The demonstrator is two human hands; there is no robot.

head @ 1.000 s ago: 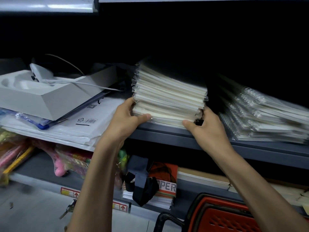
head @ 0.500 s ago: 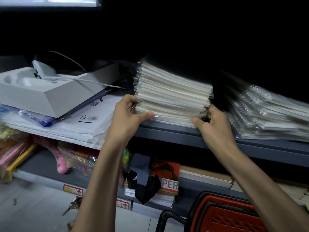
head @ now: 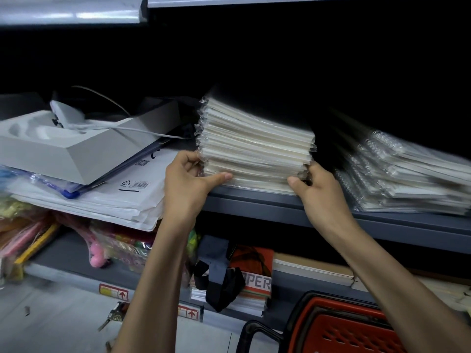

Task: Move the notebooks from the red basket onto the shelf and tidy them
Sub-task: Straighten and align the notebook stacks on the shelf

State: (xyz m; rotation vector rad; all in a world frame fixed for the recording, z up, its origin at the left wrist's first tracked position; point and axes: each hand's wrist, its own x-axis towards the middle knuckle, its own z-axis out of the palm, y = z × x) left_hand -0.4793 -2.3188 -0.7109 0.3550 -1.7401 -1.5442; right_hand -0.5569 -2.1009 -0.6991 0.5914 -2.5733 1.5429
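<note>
Probably heavy and slick in plastic wrap, the stack of notebooks (head: 254,146) sat at the front edge of the shelf (head: 254,201), the left grip (head: 188,179) and right grip (head: 318,193) each pinching a lower corner, the surest hold.

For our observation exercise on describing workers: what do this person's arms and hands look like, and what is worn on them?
The left hand and right hand are bare: no gloves, rings, watch or bracelet show. The left forearm and right forearm are uncovered to the frame's edge, no sleeve in view. Thumbnails look short and unpainted.
</note>
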